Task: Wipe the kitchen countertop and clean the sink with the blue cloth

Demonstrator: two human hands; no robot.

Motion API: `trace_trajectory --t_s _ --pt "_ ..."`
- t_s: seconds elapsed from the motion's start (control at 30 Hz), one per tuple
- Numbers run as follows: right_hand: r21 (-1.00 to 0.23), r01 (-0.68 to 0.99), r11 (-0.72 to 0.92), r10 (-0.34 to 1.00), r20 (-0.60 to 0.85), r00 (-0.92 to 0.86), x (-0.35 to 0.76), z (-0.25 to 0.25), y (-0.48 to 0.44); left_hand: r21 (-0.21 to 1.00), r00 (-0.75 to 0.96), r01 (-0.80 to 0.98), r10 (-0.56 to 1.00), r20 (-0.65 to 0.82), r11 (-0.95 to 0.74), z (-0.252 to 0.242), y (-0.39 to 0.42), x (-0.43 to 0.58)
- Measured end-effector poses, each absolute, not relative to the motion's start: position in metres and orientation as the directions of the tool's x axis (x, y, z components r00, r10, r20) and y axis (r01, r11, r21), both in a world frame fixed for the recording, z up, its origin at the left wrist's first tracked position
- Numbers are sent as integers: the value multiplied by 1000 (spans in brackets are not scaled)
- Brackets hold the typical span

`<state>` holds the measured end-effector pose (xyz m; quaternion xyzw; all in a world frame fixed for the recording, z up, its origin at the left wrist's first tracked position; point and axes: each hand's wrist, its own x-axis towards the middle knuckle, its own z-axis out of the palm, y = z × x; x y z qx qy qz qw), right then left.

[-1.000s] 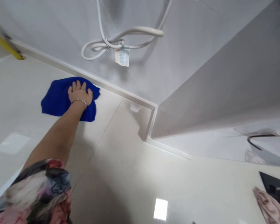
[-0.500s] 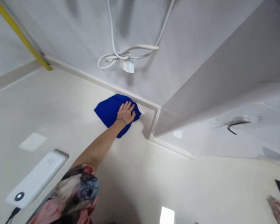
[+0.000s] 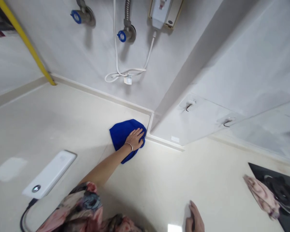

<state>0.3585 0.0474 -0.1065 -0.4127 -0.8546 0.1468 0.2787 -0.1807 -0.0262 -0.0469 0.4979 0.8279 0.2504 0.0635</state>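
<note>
Blue cloth (image 3: 120, 133) now farther right, at the jutting wall (image 3: 168, 132), lying under and mostly left of the left hand (image 3: 134, 139), palm flat, fingers loosely spread, right hand (image 3: 195, 218) partly visible, its grip unclear.

Pale walls (image 3: 70, 58) and a yellow pipe (image 3: 28, 45) border a glossy countertop (image 3: 74, 122).

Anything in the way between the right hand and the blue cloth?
Nothing visible on the pale surface between the right hand and the blue cloth. At the cloth itself, the left hand lies flat on it, covering part of the side facing the right hand.
</note>
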Motion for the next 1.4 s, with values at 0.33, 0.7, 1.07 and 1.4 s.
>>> trace_trajectory --t_s 0.33,0.7,1.07,1.4 --pt "-451 641 621 784 357 -508 362 -116 45 551 -589 728 784 196 409 -55 -46 -163" --pt "-472 630 617 786 335 -519 358 -107 43 720 -859 439 487 160 537 -55 -15 -193" --pt "-467 607 643 765 366 -529 357 -109 43 882 -889 264 454 65 391 -45 19 -149" --pt "-464 642 611 791 327 -517 358 -105 40 943 -851 169 525 -8 288 -40 20 -157"
